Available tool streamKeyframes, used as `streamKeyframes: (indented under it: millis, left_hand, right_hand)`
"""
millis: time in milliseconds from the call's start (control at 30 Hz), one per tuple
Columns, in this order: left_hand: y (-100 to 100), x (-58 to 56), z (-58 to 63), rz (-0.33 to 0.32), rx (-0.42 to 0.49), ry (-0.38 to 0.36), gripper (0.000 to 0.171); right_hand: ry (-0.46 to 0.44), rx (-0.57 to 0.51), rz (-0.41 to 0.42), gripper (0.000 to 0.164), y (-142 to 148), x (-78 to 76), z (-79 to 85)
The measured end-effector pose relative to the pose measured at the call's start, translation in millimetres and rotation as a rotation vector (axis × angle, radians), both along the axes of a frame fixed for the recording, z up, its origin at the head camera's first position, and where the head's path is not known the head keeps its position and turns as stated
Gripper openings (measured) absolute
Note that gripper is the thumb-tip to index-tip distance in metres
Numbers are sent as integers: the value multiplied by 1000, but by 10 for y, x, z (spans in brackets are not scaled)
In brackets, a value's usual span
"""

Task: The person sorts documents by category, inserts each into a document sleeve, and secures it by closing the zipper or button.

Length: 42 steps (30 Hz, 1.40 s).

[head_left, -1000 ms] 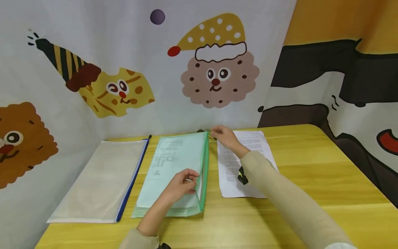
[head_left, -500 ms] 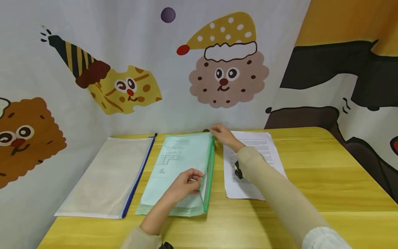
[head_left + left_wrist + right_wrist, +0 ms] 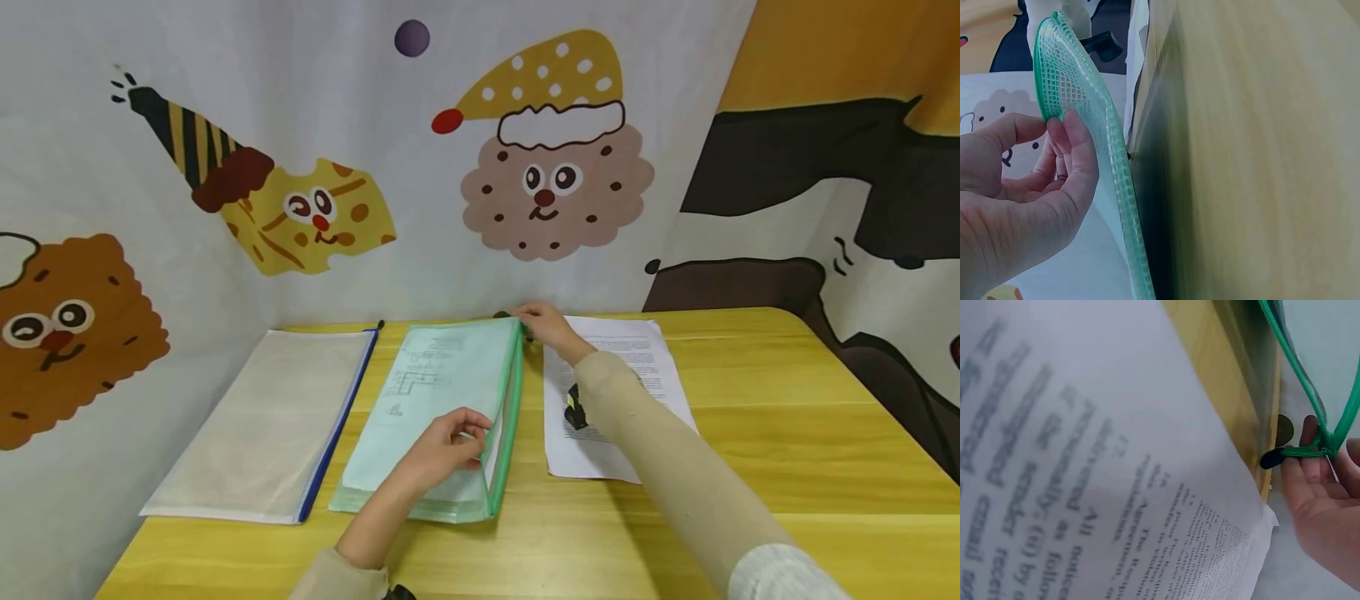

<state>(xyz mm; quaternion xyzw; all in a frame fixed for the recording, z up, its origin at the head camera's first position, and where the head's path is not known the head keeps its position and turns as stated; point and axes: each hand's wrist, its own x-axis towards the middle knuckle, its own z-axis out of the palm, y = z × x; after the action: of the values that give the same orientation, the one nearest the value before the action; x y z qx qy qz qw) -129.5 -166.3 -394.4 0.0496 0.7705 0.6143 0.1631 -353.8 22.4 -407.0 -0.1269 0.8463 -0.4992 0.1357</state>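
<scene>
A beige sleeve [image 3: 341,577] is seen nearest, at the near side of the green pouch [image 3: 408,506], which serves here as the landmark. By the left hand [image 3: 442,450], the right edge of the green pouch is pinched near its near end: thumb and fingertips are brought together on the rim, and the other fingers are bent loosely. At this place the upper layer is raised a little, so a gap is formed, and white paper [image 3: 492,456] is shown inside. The green pouch is laid flat on the wooden table [image 3: 810,417], and a faint drawing is seen through its upper layer.

To the left of the green pouch, well apart from the hands, a pale pouch [image 3: 247,433] with a blue zip [image 3: 333,437] is placed. To its right, printed sheets [image 3: 637,340] are laid, partly covered by the right arm.

At the far right corner of the green pouch, the green zip [image 3: 1297,369] is held by the right hand [image 3: 551,327] with bent fingers; the exact grip of the thumb cannot be told. Just beside these fingers, a black tab [image 3: 1271,458] is seen at the zip's end. Beyond the green pouch, a white cloth [image 3: 337,83] with cartoon figures is hung.
</scene>
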Motion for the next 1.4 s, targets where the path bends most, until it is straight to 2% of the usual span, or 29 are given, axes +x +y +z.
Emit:
streamKeyframes:
  millis: [267, 400, 633, 867, 1033, 1400]
  left_hand:
    - [-21, -13, -8, -6, -15, 15, 27]
    - [-34, -28, -17, -2, -36, 14, 27]
    - [-38, -40, 33, -36, -90, 12, 29]
    - [-23, -55, 61, -88, -129, 11, 29]
    - [-17, -61, 55, -87, -142, 13, 27]
    - [16, -75, 52, -94, -160, -1, 27]
  right_hand:
    - [-72, -32, -41, 36, 50, -16, 74]
    - [-140, -62, -57, 37, 65, -22, 81]
    - [-269, -207, -82, 40, 87, 11, 121]
    - [-304, -200, -132, 41, 121, 53, 163]
    - [-358, -248, -151, 42, 143, 42, 130]
    - [-376, -281, -194, 42, 128, 56, 89]
